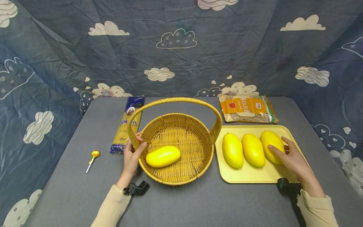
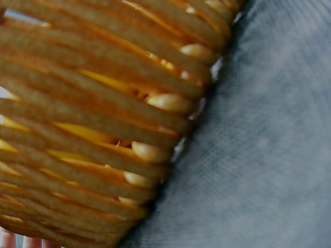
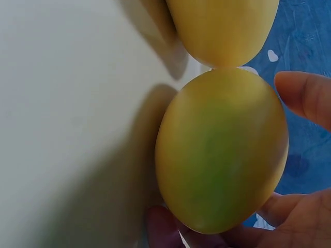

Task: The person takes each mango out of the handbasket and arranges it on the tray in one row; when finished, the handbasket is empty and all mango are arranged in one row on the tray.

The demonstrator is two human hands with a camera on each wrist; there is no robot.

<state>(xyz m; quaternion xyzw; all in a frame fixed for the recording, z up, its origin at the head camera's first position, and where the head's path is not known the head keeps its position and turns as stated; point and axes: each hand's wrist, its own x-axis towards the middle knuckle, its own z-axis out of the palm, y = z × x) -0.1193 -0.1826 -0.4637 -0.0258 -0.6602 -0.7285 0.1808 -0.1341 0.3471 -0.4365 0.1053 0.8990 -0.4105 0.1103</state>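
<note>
A round wicker basket [image 1: 195,151] with a tall arched handle stands mid-table, one yellow mango [image 1: 163,156] lying inside at its near left. My left hand [image 1: 130,162] holds the basket's left side by the handle's foot, thumb at the rim and fingers behind. The left wrist view is filled mostly by the basket's woven wall [image 2: 93,119]. On a pale yellow tray [image 1: 244,177] lie three more mangoes in a row. My right hand [image 1: 295,160] grips the rightmost mango [image 1: 270,143], thumb on one side and fingers round the other, as the right wrist view also shows.
Behind the basket's left side lies a blue and gold pasta packet [image 1: 122,132]. A lollipop [image 1: 95,154] is at the left. An orange food packet [image 1: 245,108] lies behind the tray. Dark cloud-patterned cloth [image 1: 175,63] hangs round the grey table [image 1: 198,205].
</note>
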